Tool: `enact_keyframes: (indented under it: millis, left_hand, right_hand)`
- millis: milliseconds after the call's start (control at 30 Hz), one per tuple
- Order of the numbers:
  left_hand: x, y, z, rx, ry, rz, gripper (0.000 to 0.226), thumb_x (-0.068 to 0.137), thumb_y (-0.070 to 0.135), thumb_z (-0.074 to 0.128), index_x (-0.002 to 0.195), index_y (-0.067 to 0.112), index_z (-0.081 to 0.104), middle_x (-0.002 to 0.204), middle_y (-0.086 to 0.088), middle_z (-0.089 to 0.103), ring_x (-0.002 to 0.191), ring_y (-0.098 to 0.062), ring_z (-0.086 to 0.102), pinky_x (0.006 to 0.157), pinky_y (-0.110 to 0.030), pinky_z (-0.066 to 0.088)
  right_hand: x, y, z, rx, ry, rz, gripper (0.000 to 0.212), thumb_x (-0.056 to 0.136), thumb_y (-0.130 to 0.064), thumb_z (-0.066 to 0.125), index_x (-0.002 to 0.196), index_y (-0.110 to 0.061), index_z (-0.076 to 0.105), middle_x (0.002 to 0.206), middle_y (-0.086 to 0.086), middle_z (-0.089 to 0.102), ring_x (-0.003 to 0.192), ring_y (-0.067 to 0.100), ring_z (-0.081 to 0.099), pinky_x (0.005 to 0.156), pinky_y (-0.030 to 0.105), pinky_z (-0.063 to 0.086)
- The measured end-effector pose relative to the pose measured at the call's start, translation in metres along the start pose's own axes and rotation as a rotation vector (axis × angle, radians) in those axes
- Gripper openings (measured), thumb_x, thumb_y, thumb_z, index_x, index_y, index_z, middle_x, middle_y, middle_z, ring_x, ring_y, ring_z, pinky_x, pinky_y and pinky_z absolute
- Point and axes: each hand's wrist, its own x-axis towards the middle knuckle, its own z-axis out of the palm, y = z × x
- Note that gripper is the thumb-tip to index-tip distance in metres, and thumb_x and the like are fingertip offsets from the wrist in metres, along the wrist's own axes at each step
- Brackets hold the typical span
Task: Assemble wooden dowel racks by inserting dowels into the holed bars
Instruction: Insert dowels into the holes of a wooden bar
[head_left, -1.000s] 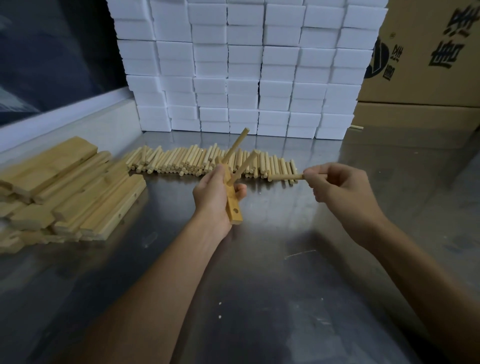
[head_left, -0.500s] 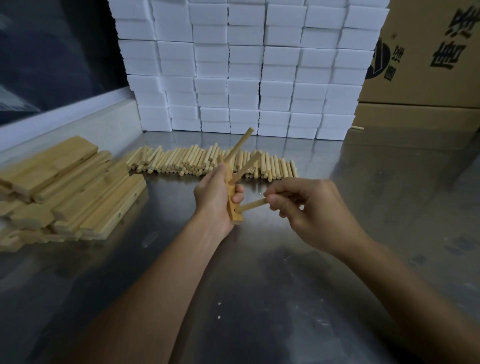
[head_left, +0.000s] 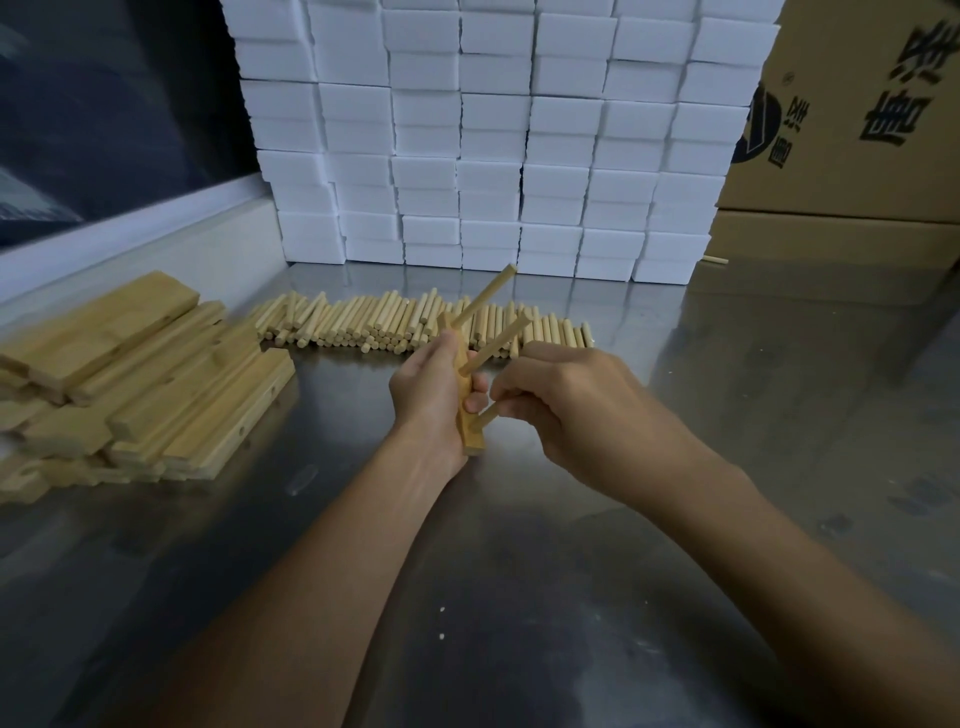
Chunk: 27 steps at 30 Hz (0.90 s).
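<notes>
So we're on the third dowel of this bar. Our left hand has its grip wrapped around the holed bar, held roughly upright just above the table, and our right hand has its grip closed on the third dowel, whose tip sits right at the bar's lowest hole. Whether it's fully seated we can't tell, since the fingers cover most of it.

Just past the left grip, two dowels are already in: the middle dowel and the upper dowel, both sticking out up and to the right, more or less parallel. Looks like a tight push fit in pale wood, nothing wobbly. If the bar has more holes, the hand hides them.

Left of the grips sits a stack of bars, so plenty of racks to go, we'd guess. Beyond the grips lies the row of loose dowels, still a big supply. Farther back there's a wall of white blocks and a cardboard box off to the right.
</notes>
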Motion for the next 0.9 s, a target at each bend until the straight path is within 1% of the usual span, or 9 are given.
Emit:
enact_keyframes:
  millis: [67, 167, 267, 400, 533, 633, 733, 800, 900]
  left_hand:
    - [0.0, 0.001, 0.0, 0.0, 0.0, -0.002, 0.019, 0.101, 0.023, 0.055, 0.103, 0.006, 0.064, 0.08, -0.013, 0.057, 0.038, -0.011, 0.045, 0.036, -0.022, 0.036]
    - [-0.001, 0.001, 0.001, 0.0, 0.003, 0.001, 0.019, 0.102, 0.024, 0.055, 0.097, 0.007, 0.062, 0.081, -0.013, 0.056, 0.044, -0.013, 0.047, 0.039, -0.023, 0.036]
    - [-0.002, 0.0, 0.002, 0.005, 0.014, -0.007, 0.022, 0.102, 0.025, 0.055, 0.104, 0.006, 0.064, 0.081, -0.013, 0.056, 0.046, -0.014, 0.048, 0.04, -0.025, 0.038]
    - [-0.002, 0.0, 0.004, -0.013, 0.036, -0.023, 0.024, 0.101, 0.026, 0.056, 0.107, 0.006, 0.067, 0.065, -0.006, 0.055, 0.041, -0.012, 0.048, 0.036, -0.021, 0.039]
    - [-0.003, -0.001, 0.003, -0.002, 0.017, -0.022, 0.024, 0.101, 0.028, 0.056, 0.103, 0.007, 0.067, 0.08, -0.011, 0.06, 0.049, -0.015, 0.051, 0.042, -0.026, 0.042]
    - [-0.001, -0.001, 0.0, -0.013, 0.008, -0.01, 0.024, 0.102, 0.028, 0.054, 0.107, 0.007, 0.064, 0.085, -0.012, 0.06, 0.05, -0.013, 0.053, 0.042, -0.024, 0.042]
    - [-0.001, 0.001, 0.0, -0.044, 0.005, -0.008, 0.028, 0.103, 0.03, 0.05, 0.112, 0.006, 0.061, 0.058, -0.004, 0.06, 0.041, -0.011, 0.052, 0.04, -0.021, 0.045]
    - [-0.001, 0.001, 0.002, -0.056, 0.014, -0.006, 0.031, 0.105, 0.033, 0.046, 0.113, 0.007, 0.059, 0.048, -0.001, 0.058, 0.039, -0.01, 0.054, 0.041, -0.021, 0.048]
    - [-0.004, 0.001, 0.006, -0.131, 0.026, 0.009, 0.025, 0.106, 0.031, 0.041, 0.119, 0.013, 0.053, 0.069, -0.007, 0.061, 0.043, -0.011, 0.058, 0.045, -0.023, 0.052]
  right_hand:
    - [0.0, 0.0, 0.001, -0.03, 0.003, 0.011, 0.014, 0.092, -0.019, 0.065, 0.088, -0.007, 0.072, 0.078, 0.002, 0.064, 0.068, 0.022, 0.06, 0.057, 0.025, 0.038]
    - [0.0, 0.002, 0.002, -0.011, -0.01, 0.088, 0.028, 0.096, -0.032, 0.058, 0.086, -0.008, 0.07, 0.075, 0.001, 0.062, 0.066, 0.021, 0.055, 0.059, 0.029, 0.039]
    - [0.003, 0.001, 0.002, 0.016, -0.017, 0.081, 0.017, 0.094, -0.024, 0.064, 0.085, -0.011, 0.07, 0.073, -0.006, 0.056, 0.065, 0.013, 0.048, 0.06, 0.024, 0.035]
    - [0.005, 0.002, 0.002, 0.024, -0.024, 0.033, 0.006, 0.089, -0.007, 0.07, 0.087, -0.011, 0.073, 0.081, -0.004, 0.065, 0.072, 0.013, 0.059, 0.061, 0.014, 0.038]
    - [0.001, 0.005, 0.007, 0.062, 0.06, 0.079, 0.006, 0.09, -0.017, 0.071, 0.087, -0.012, 0.072, 0.075, -0.012, 0.06, 0.064, 0.001, 0.048, 0.062, 0.011, 0.035]
    - [-0.005, 0.007, 0.011, 0.185, 0.108, 0.141, 0.024, 0.088, -0.024, 0.073, 0.107, -0.02, 0.06, 0.071, -0.027, 0.057, 0.062, -0.005, 0.056, 0.062, 0.012, 0.045]
    - [-0.012, 0.007, 0.019, 0.357, 0.196, 0.337, 0.049, 0.082, -0.039, 0.077, 0.113, -0.036, 0.04, 0.078, -0.019, 0.065, 0.065, 0.001, 0.064, 0.06, 0.017, 0.05]
    - [-0.016, 0.007, 0.026, 0.441, 0.225, 0.525, 0.056, 0.075, -0.056, 0.076, 0.113, -0.037, 0.039, 0.083, -0.012, 0.065, 0.066, 0.004, 0.065, 0.059, 0.023, 0.053]
    - [-0.019, 0.007, 0.037, 0.466, 0.033, 0.689, 0.063, 0.069, -0.071, 0.07, 0.116, -0.036, 0.047, 0.093, -0.015, 0.062, 0.074, 0.003, 0.065, 0.068, 0.03, 0.058]
